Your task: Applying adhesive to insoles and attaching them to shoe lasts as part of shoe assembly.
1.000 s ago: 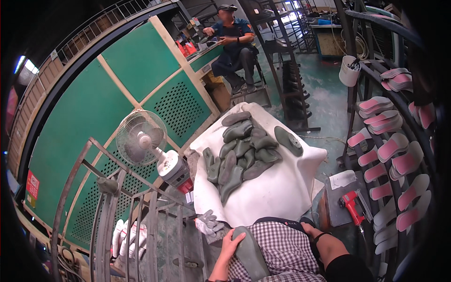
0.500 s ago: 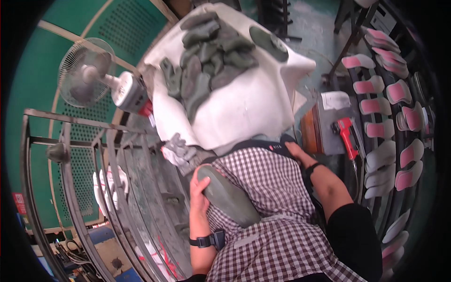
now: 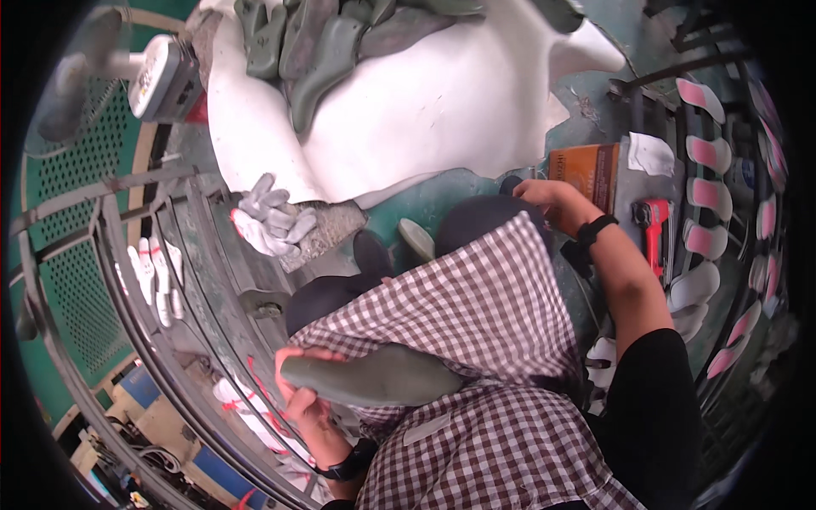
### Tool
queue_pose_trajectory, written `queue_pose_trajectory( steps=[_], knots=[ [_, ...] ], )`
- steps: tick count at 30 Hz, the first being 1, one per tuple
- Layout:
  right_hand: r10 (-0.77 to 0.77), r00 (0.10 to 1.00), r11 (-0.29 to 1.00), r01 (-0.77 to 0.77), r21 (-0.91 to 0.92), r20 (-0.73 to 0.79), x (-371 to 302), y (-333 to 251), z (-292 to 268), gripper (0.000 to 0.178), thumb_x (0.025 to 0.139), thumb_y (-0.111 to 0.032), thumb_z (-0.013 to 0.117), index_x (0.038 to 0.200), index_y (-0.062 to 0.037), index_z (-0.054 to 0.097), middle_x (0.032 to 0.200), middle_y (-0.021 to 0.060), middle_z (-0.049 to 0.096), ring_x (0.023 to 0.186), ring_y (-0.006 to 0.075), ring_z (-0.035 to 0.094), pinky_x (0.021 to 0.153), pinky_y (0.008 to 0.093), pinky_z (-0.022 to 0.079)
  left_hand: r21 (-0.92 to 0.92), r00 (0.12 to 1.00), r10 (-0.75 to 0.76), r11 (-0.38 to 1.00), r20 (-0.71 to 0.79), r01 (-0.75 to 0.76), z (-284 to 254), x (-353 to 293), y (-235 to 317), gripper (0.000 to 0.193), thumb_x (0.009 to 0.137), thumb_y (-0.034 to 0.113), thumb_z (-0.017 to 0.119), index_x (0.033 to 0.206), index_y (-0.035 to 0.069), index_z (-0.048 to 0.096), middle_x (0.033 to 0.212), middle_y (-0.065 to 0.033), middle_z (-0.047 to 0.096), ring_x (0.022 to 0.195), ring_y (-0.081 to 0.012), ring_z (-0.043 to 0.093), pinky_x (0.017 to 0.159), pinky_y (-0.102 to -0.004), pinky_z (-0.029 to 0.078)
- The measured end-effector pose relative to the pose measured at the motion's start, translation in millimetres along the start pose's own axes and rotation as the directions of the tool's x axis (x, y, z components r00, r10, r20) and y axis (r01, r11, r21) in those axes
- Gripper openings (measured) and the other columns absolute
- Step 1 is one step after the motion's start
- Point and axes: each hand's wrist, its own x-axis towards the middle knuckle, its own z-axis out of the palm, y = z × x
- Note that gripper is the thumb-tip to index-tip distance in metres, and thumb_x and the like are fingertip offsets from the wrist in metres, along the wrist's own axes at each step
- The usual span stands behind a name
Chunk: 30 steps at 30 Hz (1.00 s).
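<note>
While the left hand (image 3: 299,387) is closing its fingers around the heel end of a grey-green shoe sole (image 3: 370,380), the sole is lying flat across the lap, pressed against the checked apron (image 3: 476,340). The right hand (image 3: 552,200) is reaching out past the knee toward an orange-brown box (image 3: 586,170) — its fingers are curling loosely, but whether they are gripping anything cannot be told from here. Just beside the box a red tool (image 3: 653,231) is lying on the bench, and farther right a rack of pink-and-white insoles (image 3: 705,153) is running down the edge. Ahead of the knees, a white sheet (image 3: 442,110) is bearing a heap of grey-green soles (image 3: 323,42) — well apart from the held one. To the left, a pair of white work gloves (image 3: 268,223) is resting on the metal frame (image 3: 195,280), near a small fan (image 3: 157,76).
</note>
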Motion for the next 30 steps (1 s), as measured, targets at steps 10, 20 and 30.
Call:
queue_pose_trajectory(
  steps=[10, 20, 30],
  knots=[
    [0.236, 0.941, 0.936, -0.154, -0.316, 0.242, 38, -12, -38, 0.041, 0.084, -0.022, 0.073, 0.117, -0.0022, 0.061, 0.089, 0.0078, 0.069, 0.079, 0.0167, 0.069, 0.063, 0.0304, 0.056, -0.084, 0.995, 0.083, 0.993, -0.061, -0.088, -13, -12, 7, 0.065, 0.061, 0.003, 0.084, 0.112, -0.002, 0.043, 0.095, -0.0347, 0.065, 0.09, -0.0509, 0.068, 0.085, -0.0602, 0.057],
    [-0.618, 0.43, -0.133, 0.768, -0.626, 0.658, 153, -122, 74, 0.09, 0.065, -0.016, 0.084, 0.145, -0.0214, 0.042, 0.138, 0.0055, 0.046, 0.127, 0.0279, 0.052, 0.099, 0.0438, 0.047, 0.236, 0.968, 0.083, 0.971, -0.237, -0.026, 21, -25, 23, 0.055, 0.074, 0.016, 0.079, 0.109, 0.007, 0.038, 0.084, -0.0149, 0.06, 0.075, -0.0278, 0.067, 0.076, -0.0404, 0.062],
    [-0.27, 0.563, -0.3, 0.721, -0.624, 0.781, 202, -126, 141, 0.051, 0.064, -0.037, 0.085, 0.11, -0.0193, 0.069, 0.131, 0.006, 0.057, 0.118, 0.029, 0.058, 0.091, 0.0455, 0.052, 0.362, 0.909, 0.171, 0.932, -0.379, -0.024, 34, -48, 18, 0.059, 0.077, 0.025, 0.081, 0.112, 0.004, 0.038, 0.083, -0.0159, 0.061, 0.073, -0.0279, 0.068, 0.076, -0.0363, 0.061]
  ],
)
